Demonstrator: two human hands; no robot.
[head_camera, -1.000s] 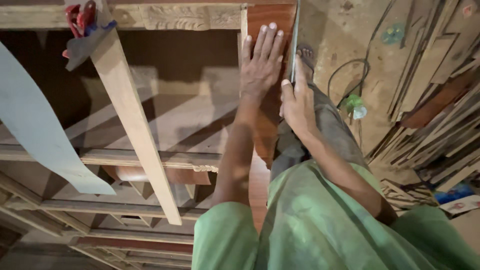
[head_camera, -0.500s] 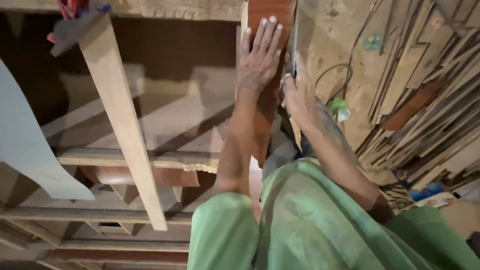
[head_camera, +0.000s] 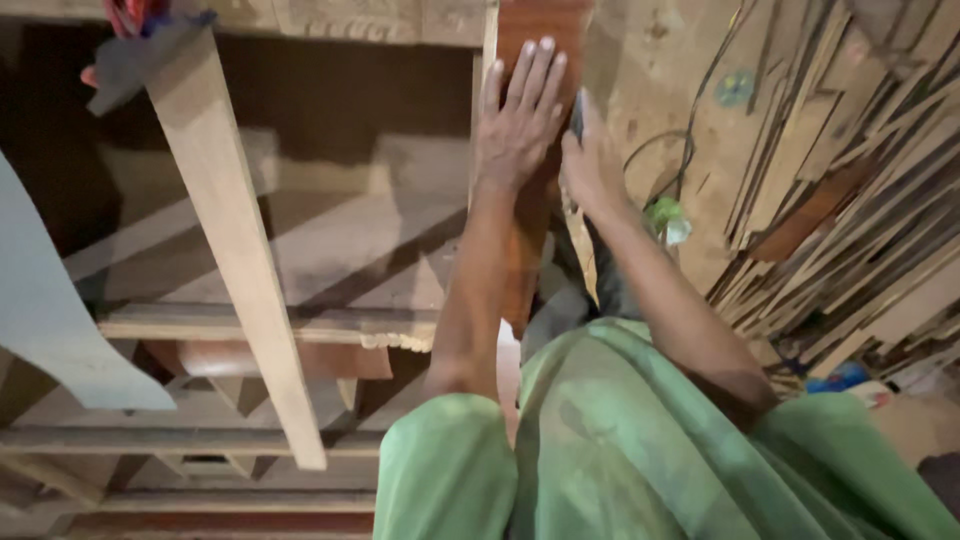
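Observation:
My left hand (head_camera: 518, 118) lies flat, fingers spread, on a reddish-brown laminate strip (head_camera: 530, 215) that covers the edge of a wooden cabinet frame. Just to its right, my right hand (head_camera: 592, 165) grips a thin dark tool (head_camera: 578, 112) held against the strip's right edge. The tool's far end is blurred and mostly hidden by my fingers. Both arms reach out from green sleeves.
A long pale wooden batten (head_camera: 235, 240) leans across the open frame, held at the top by a red clamp (head_camera: 130, 14). A grey sheet (head_camera: 45, 320) hangs at the left. Stacked wood strips (head_camera: 850, 230) and a dark cable (head_camera: 690, 130) lie on the floor at the right.
My right hand has slid up along the strip's right edge, closer to my left hand's fingers. The long thin blade seen earlier above it no longer shows. The view has shifted slightly.

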